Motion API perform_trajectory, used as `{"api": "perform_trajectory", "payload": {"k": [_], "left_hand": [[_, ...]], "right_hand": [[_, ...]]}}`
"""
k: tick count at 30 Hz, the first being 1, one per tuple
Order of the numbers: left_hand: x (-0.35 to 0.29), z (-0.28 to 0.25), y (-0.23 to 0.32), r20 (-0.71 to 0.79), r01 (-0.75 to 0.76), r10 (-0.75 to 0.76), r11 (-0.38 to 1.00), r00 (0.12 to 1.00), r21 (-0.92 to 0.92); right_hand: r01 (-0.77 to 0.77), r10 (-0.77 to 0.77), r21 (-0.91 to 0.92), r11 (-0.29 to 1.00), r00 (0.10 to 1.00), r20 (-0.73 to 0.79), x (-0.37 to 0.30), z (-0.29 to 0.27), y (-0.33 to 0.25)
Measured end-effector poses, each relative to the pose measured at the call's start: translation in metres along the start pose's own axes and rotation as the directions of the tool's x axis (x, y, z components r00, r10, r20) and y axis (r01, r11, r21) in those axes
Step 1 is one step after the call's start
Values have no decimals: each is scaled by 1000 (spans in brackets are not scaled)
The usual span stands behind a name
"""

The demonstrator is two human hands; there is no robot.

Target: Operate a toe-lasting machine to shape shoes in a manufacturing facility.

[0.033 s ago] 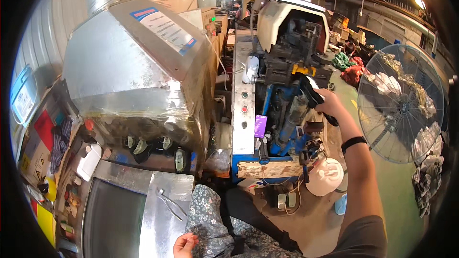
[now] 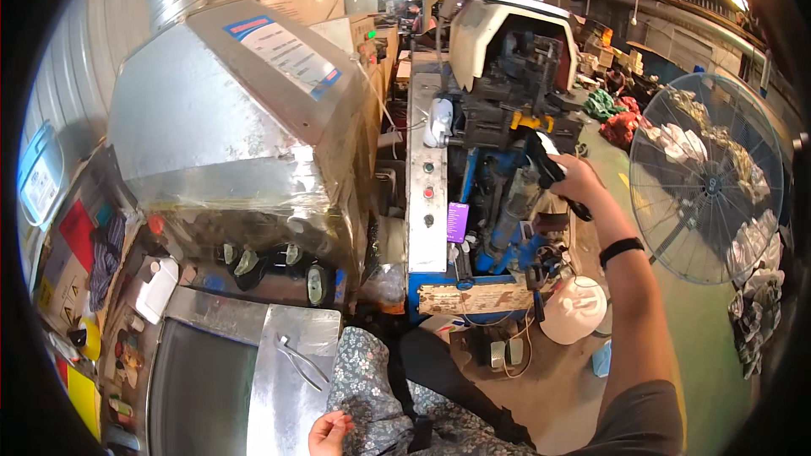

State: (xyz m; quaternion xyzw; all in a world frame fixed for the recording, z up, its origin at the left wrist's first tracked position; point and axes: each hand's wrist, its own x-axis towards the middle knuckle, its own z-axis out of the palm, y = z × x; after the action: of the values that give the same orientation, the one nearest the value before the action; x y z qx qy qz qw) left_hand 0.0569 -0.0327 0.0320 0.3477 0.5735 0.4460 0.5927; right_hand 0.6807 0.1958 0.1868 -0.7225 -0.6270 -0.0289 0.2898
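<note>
My right hand is stretched out to the machine ahead. It is closed on a black shoe upper with a pale patch, held just below the machine's yellow part. Fingers and shadow hide much of the upper. My left hand rests low by my floral apron, its fingers curled together and nothing seen in them. Nearest to it, pincers lie on the metal top. Several dark shoes with pale undersides stand in the opening of the metal hood.
A large round fan stands at the right, cloth heaps behind it. A white plastic jug sits on the floor near my right forearm. The control panel with buttons runs along the machine's left side. A white canister stands at the left.
The whole view has shifted slightly. My right hand stays closed on the black upper at the machine, and my left hand has hardly moved.
</note>
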Motion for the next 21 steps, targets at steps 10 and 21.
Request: {"api": "perform_trajectory", "payload": {"k": [10, 21], "left_hand": [[9, 31, -27, 169, -76, 62, 994, 984, 80], [-17, -6, -26, -83, -14, 40, 955, 996, 296]], "right_hand": [[-172, 127, -404, 898, 982, -136, -38, 41, -55], [-23, 8, -207, 978, 997, -73, 12, 66, -71]]}}
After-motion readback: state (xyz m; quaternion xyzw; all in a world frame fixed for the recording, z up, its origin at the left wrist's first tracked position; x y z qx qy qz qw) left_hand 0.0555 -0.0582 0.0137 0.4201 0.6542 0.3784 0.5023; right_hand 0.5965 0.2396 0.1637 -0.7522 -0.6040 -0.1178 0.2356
